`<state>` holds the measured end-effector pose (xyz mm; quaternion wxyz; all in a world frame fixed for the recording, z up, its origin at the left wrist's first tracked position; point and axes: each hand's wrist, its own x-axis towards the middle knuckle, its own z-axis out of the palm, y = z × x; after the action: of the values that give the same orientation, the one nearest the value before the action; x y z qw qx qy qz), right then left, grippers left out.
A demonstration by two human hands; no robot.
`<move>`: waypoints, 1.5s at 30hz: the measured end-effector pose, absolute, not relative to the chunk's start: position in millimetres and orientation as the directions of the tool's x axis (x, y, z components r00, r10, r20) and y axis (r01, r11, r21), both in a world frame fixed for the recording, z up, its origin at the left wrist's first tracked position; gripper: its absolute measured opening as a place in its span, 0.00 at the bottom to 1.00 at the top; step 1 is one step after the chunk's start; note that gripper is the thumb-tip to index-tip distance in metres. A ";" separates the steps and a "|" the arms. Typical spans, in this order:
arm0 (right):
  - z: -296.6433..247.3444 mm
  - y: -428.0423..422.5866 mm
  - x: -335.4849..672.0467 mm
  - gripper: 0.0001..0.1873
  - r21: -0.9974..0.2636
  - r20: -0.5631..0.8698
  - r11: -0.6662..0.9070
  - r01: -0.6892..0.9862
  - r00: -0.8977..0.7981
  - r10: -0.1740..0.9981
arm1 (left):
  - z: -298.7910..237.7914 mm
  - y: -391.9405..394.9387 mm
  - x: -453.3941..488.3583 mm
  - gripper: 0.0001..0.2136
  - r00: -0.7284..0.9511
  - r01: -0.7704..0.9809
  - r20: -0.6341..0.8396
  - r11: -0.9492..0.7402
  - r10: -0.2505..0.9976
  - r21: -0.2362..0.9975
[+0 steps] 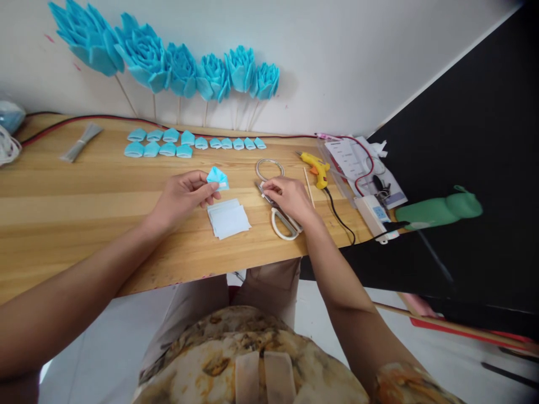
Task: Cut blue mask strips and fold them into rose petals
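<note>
Between the thumb and fingers of my left hand (185, 193) is a folded blue petal (217, 177), with a small white strip across its lower part. Below it, on the table, lies a stack of pale blue sheets (229, 219). My right hand (288, 196) is closed in a pinch over the scissors (286, 224). A small white piece of tape (264, 194) shows at its fingertips, by the blades; whether it also touches the blades I cannot tell. Just behind that hand lies a tape roll (270, 161) on its side.
Folded blue petals (167, 149) lie in rows at the back, below several blue flowers (143, 53) on sticks against the wall. To the right are a thin stick (309, 188), yellow glue gun (318, 168), power strip (374, 216), papers (349, 163) and green bottle (438, 210). Clear strips (82, 143) lie left.
</note>
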<state>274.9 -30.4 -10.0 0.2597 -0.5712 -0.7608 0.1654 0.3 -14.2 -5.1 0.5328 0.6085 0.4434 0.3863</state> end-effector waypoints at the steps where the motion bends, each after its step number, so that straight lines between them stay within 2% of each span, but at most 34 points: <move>1: -9.9 -30.4 274.0 0.06 -0.540 0.211 0.289 0.791 -0.205 0.956 | -4.2 -14.7 0.8 0.13 0.306 0.122 -0.002 -0.038 0.952 0.992; 4: -12.1 -29.6 273.1 0.07 -0.545 0.211 0.266 0.795 -0.178 0.961 | -1.4 -16.6 2.1 0.12 0.298 0.111 -0.008 -0.026 0.955 0.994; 10: -25.6 -26.2 269.5 0.06 -0.662 0.187 0.159 0.732 -0.045 0.981 | -2.2 -16.5 2.0 0.14 0.304 0.100 -0.018 -0.013 0.952 0.995; 14: -32.3 -24.0 266.4 0.05 -0.667 0.182 0.106 0.737 0.024 0.983 | -1.9 -16.5 1.8 0.14 0.322 0.094 -0.016 -0.015 0.947 0.995; 19: -27.0 -29.5 261.3 0.07 -0.708 0.333 0.178 0.684 0.101 0.938 | 4.7 -21.0 3.6 0.14 0.371 0.143 -0.054 0.000 0.927 0.990; 22: -12.4 -40.5 248.6 0.09 -0.605 0.536 0.360 0.710 0.029 0.844 | 5.2 -22.0 4.3 0.14 0.409 0.148 -0.067 0.007 0.910 0.989; 25: 2.7 -48.7 232.5 0.07 -0.349 0.722 0.606 0.715 -0.208 0.660 | 3.9 -22.0 3.9 0.13 0.463 0.133 -0.069 0.007 0.884 0.991; 27: 8.0 -48.9 224.2 0.07 -0.202 0.770 0.690 0.695 -0.322 0.551 | 3.7 -22.1 3.3 0.13 0.491 0.129 -0.065 0.002 0.869 0.992; 29: 8.7 -45.5 219.3 0.08 -0.119 0.784 0.723 0.681 -0.382 0.490 | 4.4 -22.5 2.9 0.13 0.509 0.131 -0.057 -0.011 0.859 0.991; 35: 4.4 -33.9 216.6 0.09 0.039 0.801 0.738 0.673 -0.463 0.380 | 5.9 -23.1 4.1 0.13 0.535 0.113 -0.051 -0.012 0.843 0.993; 38: 4.7 -33.0 216.1 0.09 0.074 0.807 0.743 0.666 -0.478 0.348 | 5.1 -22.9 4.3 0.13 0.536 0.103 -0.057 0.002 0.842 0.995; 41: 4.2 -33.3 216.2 0.09 0.070 0.800 0.738 0.671 -0.480 0.361 | 5.1 -23.0 4.1 0.12 0.535 0.097 -0.060 0.009 0.842 0.995; 45: 2.3 -32.8 217.2 0.11 0.041 0.759 0.709 0.704 -0.483 0.436 | 6.9 -23.8 4.0 0.12 0.533 0.090 -0.055 0.008 0.844 0.996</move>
<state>217.2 -32.8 2.3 0.3796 -0.3383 -0.8428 -0.1765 4.0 -23.8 6.9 0.6061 0.6319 0.3697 0.3109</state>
